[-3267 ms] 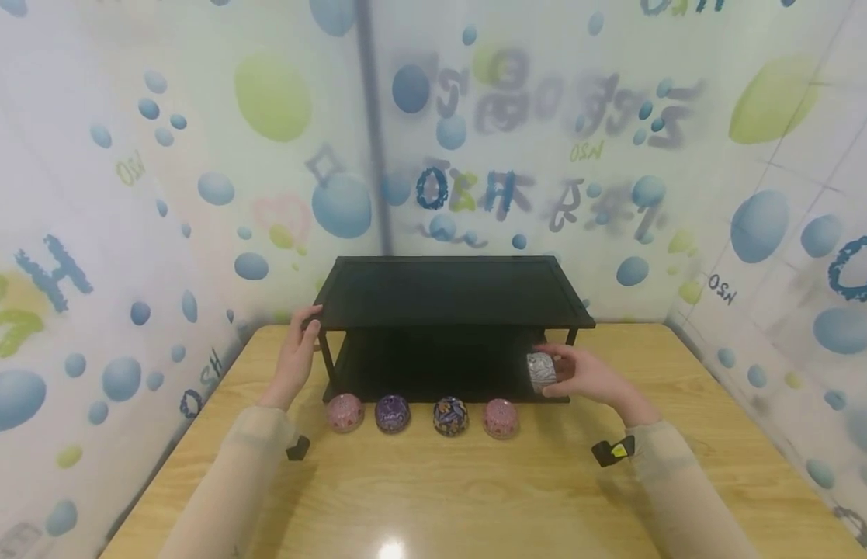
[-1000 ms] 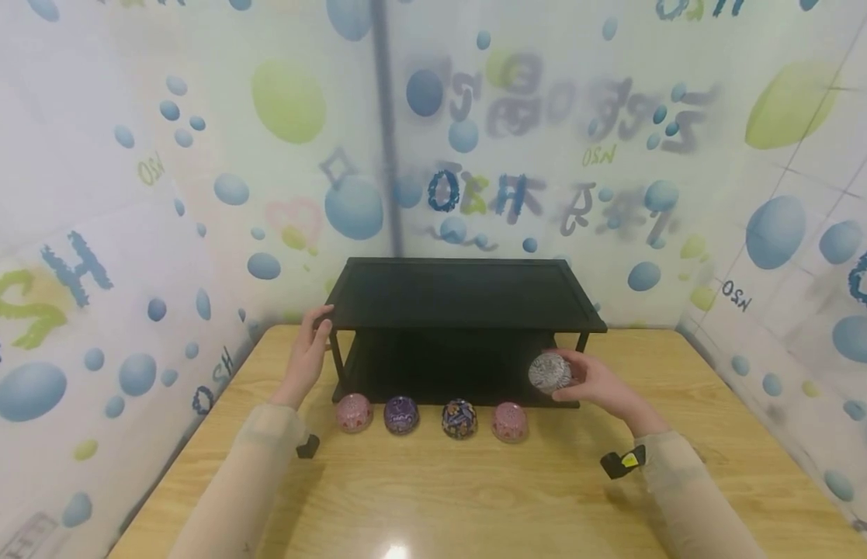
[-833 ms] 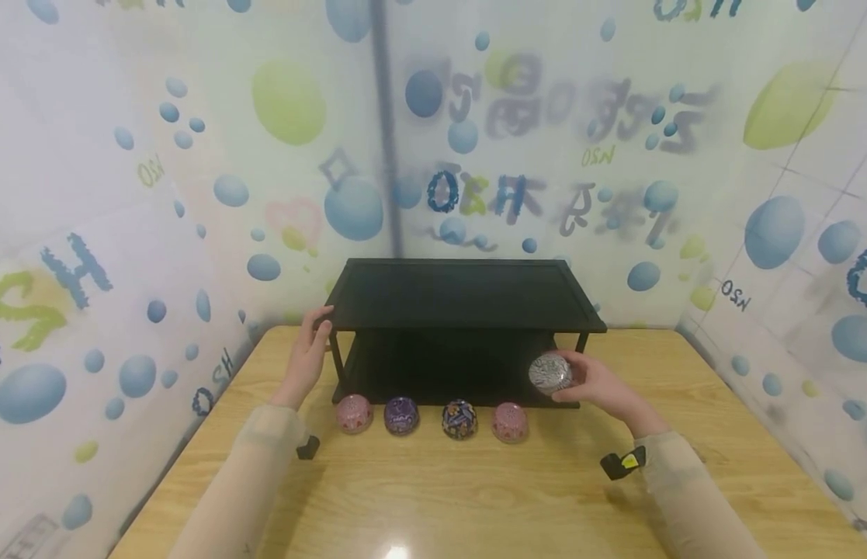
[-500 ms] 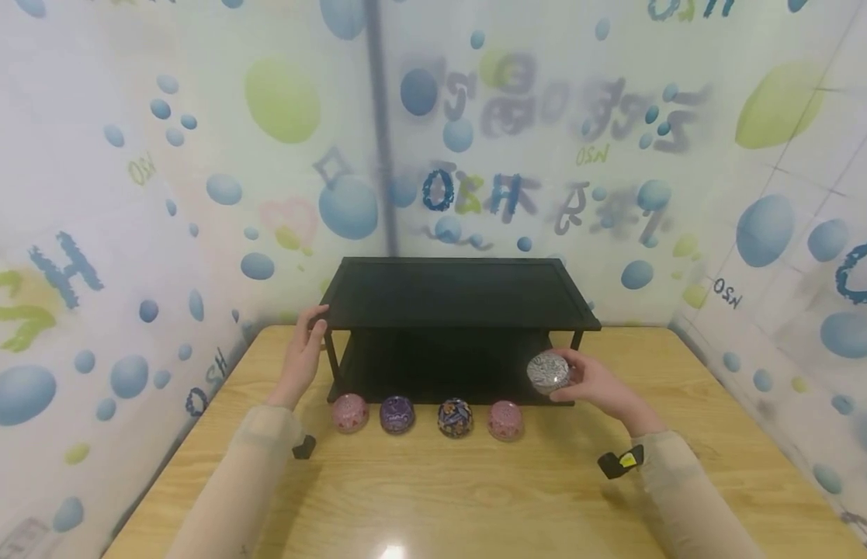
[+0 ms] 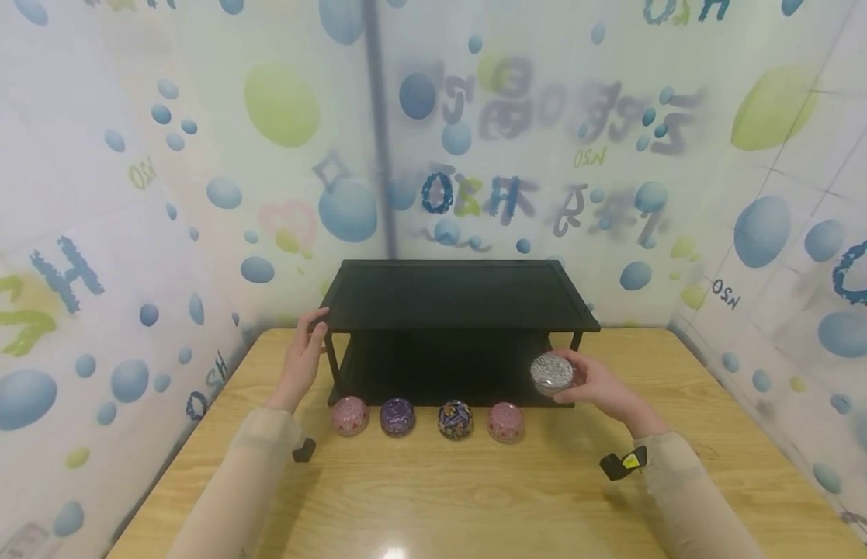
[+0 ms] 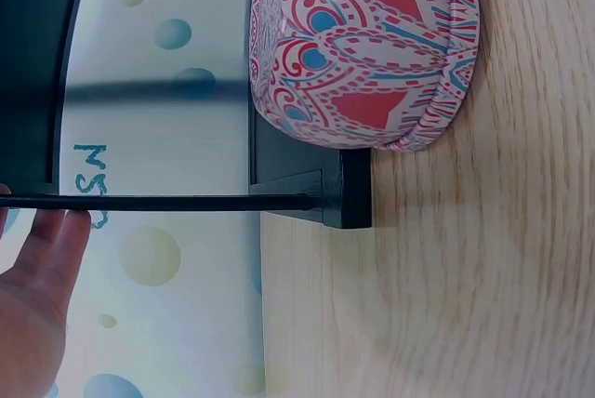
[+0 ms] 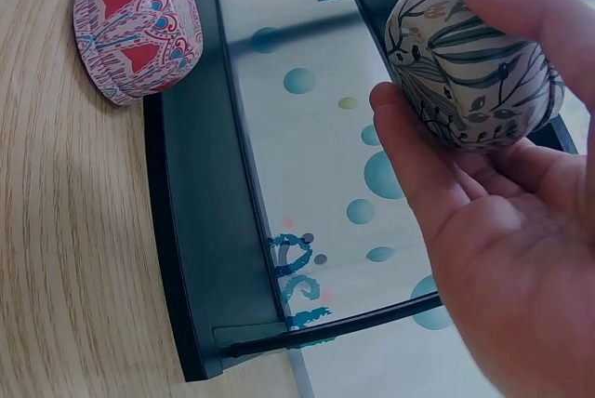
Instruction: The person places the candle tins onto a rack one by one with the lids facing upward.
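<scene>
My right hand point(image 5: 595, 386) holds a round white tin point(image 5: 552, 373) with a grey leaf pattern, thumb on one side and fingers on the other. Held at the right front of the black two-tier shelf point(image 5: 461, 295), the tin shows its patterned top in the head view and its leafy side in the right wrist view. My left hand point(image 5: 300, 361) touches the shelf's left front corner. Its fingers point(image 6: 56, 254) lie fairly straight by the thin post in the left wrist view; the thumb is hidden there.
Along the shelf's front edge stand a pink tin point(image 5: 350, 416), a purple tin point(image 5: 397, 417), a dark floral tin point(image 5: 455, 419) and another pink tin point(image 5: 506, 422). They rest on the wooden table point(image 5: 433, 489). A patterned wall point(image 5: 475, 140) rises behind.
The white tin has turned in my right hand: its side faced the head camera earlier, now its top does. My left hand stays at the shelf corner. The head view has shifted slightly.
</scene>
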`<state>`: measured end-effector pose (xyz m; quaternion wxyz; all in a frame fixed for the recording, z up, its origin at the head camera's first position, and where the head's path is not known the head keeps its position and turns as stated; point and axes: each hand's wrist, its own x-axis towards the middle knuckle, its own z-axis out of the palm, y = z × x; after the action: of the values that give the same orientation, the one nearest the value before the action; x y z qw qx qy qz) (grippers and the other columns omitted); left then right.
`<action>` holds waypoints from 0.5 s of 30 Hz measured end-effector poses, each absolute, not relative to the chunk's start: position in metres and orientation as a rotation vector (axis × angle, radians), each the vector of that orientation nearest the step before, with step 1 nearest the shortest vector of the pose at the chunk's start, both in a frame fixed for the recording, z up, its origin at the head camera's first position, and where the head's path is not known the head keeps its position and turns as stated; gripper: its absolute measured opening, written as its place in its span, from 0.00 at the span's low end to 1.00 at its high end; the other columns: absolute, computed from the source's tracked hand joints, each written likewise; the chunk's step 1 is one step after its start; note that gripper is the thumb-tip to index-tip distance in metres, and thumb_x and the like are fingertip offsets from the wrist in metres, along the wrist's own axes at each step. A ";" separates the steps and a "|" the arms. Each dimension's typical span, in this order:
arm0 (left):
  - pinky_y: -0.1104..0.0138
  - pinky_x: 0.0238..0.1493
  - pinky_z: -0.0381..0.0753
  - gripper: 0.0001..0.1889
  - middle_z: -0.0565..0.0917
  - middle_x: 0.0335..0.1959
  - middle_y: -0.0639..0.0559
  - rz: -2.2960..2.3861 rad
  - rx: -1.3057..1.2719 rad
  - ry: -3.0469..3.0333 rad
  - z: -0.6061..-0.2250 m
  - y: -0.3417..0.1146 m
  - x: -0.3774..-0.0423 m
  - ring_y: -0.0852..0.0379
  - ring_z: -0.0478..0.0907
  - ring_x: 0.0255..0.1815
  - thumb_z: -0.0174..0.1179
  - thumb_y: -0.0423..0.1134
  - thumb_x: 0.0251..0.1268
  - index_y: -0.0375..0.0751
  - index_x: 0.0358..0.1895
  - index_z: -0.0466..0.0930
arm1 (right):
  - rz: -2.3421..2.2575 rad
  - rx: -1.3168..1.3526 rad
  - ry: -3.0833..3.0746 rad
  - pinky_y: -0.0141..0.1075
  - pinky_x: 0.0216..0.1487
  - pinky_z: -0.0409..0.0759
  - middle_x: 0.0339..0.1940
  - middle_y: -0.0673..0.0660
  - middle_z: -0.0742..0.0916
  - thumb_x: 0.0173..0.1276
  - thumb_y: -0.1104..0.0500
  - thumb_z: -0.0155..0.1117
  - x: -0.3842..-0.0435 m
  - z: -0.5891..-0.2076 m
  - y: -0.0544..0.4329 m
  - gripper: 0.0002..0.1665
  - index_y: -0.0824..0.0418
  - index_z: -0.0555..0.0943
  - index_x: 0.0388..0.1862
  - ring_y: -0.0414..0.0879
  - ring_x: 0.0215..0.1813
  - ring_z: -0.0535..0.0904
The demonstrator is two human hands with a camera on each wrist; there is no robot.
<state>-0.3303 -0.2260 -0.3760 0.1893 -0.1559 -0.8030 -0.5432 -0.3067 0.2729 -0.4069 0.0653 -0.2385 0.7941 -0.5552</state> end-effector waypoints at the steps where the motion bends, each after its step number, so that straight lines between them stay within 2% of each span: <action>1: 0.37 0.55 0.70 0.22 0.58 0.72 0.32 -1.526 -0.441 -2.257 -0.376 -0.226 -0.330 0.28 0.66 0.62 0.41 0.41 0.80 0.35 0.70 0.58 | -1.679 -0.720 2.393 0.34 0.50 0.80 0.54 0.68 0.75 0.54 0.69 0.72 -0.307 -0.407 0.273 0.42 0.74 0.63 0.65 0.51 0.52 0.75; 10: 0.37 0.53 0.72 0.21 0.59 0.71 0.32 -1.515 -0.461 -2.237 -0.377 -0.225 -0.332 0.27 0.67 0.60 0.41 0.39 0.80 0.34 0.69 0.59 | -1.744 -0.742 2.341 0.35 0.48 0.81 0.54 0.66 0.75 0.53 0.74 0.70 -0.307 -0.408 0.272 0.40 0.74 0.63 0.64 0.48 0.51 0.76; 15: 0.36 0.53 0.70 0.21 0.58 0.71 0.32 -1.539 -0.465 -2.220 -0.377 -0.225 -0.332 0.28 0.67 0.61 0.41 0.39 0.80 0.33 0.69 0.59 | -1.757 -0.796 2.322 0.34 0.47 0.81 0.52 0.61 0.76 0.53 0.74 0.70 -0.308 -0.405 0.272 0.40 0.76 0.62 0.63 0.45 0.50 0.76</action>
<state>-0.3318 -0.2247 -0.3767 0.1990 -0.1663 -0.7936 -0.5504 -0.3078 0.2723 -0.4054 0.0616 -0.2631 0.7678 -0.5809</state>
